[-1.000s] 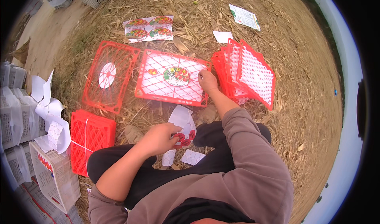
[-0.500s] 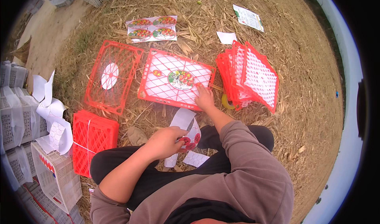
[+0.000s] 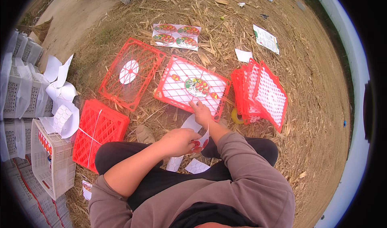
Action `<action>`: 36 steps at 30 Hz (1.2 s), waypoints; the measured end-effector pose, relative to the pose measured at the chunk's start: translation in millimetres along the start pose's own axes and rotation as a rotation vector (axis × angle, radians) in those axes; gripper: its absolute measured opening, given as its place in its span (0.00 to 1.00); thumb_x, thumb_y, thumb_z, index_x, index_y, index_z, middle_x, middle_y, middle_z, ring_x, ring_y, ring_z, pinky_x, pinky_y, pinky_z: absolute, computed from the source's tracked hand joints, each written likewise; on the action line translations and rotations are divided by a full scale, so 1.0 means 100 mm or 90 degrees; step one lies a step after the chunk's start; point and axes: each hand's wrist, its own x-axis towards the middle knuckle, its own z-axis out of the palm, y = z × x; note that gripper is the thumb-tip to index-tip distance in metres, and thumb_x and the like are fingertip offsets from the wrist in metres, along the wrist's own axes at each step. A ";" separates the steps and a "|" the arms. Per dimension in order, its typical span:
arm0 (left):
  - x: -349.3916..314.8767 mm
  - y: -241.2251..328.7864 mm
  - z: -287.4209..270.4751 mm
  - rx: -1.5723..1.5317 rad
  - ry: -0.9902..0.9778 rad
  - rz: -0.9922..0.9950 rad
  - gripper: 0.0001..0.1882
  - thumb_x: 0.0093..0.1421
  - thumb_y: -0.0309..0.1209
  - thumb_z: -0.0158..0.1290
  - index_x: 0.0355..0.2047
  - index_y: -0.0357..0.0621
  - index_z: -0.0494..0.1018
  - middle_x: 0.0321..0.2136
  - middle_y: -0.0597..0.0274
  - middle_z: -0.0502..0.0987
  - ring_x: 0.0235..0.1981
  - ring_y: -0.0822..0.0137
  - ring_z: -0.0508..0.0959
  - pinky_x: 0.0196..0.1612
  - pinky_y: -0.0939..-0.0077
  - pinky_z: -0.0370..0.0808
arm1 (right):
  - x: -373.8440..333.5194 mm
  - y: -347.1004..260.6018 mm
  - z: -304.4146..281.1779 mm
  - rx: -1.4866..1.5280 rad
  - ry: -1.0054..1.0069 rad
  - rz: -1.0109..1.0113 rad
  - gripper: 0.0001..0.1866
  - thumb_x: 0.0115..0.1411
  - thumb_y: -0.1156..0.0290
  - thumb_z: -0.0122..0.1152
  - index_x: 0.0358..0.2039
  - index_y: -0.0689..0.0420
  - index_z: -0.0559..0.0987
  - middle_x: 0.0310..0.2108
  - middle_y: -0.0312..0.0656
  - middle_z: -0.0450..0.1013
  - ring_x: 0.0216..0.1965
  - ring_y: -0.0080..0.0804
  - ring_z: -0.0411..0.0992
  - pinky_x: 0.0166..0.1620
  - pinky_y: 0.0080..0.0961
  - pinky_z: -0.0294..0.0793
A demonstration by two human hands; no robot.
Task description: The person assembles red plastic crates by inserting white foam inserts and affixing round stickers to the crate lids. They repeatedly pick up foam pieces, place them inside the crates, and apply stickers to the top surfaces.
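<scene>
My left hand (image 3: 178,142) is closed on a curled strip of round red stickers (image 3: 200,144), held above my crossed legs. Just beyond it lies a red lattice crate lid (image 3: 161,91) with white sheeting under its bars. An oval picture label (image 3: 197,87) sits at the lid's middle, with small red stickers near its left side and toward its right end. My right hand (image 3: 203,114) is at the lid's near edge, fingers stretched out and apart, with nothing visible in them. Part of the strip's white backing (image 3: 191,123) shows between my hands.
Left of the lid is another red lid (image 3: 130,99) with a white oval. Stacked red lids (image 3: 262,97) and yellow tape (image 3: 237,116) lie right; a tied red stack (image 3: 98,133) stands left. A label sheet (image 3: 176,37) lies beyond, white crates (image 3: 60,163) at far left.
My right hand has drawn back from the lid's right part to its near edge, uncovering a small red sticker there. The left hand still holds the strip. The whole view has shifted.
</scene>
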 end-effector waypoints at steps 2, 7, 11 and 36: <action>-0.04 0.00 0.00 -0.001 -0.008 0.007 0.19 0.63 0.30 0.58 0.54 0.44 0.80 0.43 0.48 0.81 0.46 0.46 0.82 0.50 0.53 0.78 | 0.01 0.04 -0.15 0.005 -0.018 -0.017 0.40 0.54 0.76 0.63 0.69 0.40 0.71 0.50 0.48 0.72 0.50 0.51 0.76 0.52 0.43 0.78; -0.01 0.02 -0.08 0.020 -0.017 0.026 0.18 0.63 0.31 0.58 0.54 0.45 0.81 0.42 0.48 0.82 0.47 0.44 0.82 0.50 0.51 0.78 | 0.08 0.18 -0.95 0.121 0.179 -0.095 0.33 0.52 0.77 0.58 0.62 0.47 0.77 0.47 0.51 0.75 0.50 0.54 0.75 0.53 0.45 0.78; 0.04 0.04 -0.11 0.060 -0.032 -0.006 0.18 0.64 0.33 0.58 0.54 0.45 0.80 0.43 0.46 0.82 0.47 0.44 0.82 0.49 0.50 0.78 | 0.20 0.46 -1.56 0.208 0.242 -0.079 0.31 0.54 0.77 0.55 0.60 0.53 0.79 0.52 0.52 0.78 0.54 0.52 0.76 0.56 0.40 0.77; 0.50 -0.30 -0.44 -0.007 0.205 -0.175 0.18 0.58 0.30 0.56 0.48 0.37 0.81 0.39 0.42 0.83 0.43 0.45 0.83 0.49 0.55 0.80 | -0.70 0.87 -2.39 0.701 0.189 -0.105 0.37 0.48 0.84 0.47 0.63 0.68 0.76 0.58 0.41 0.76 0.60 0.30 0.74 0.67 0.26 0.67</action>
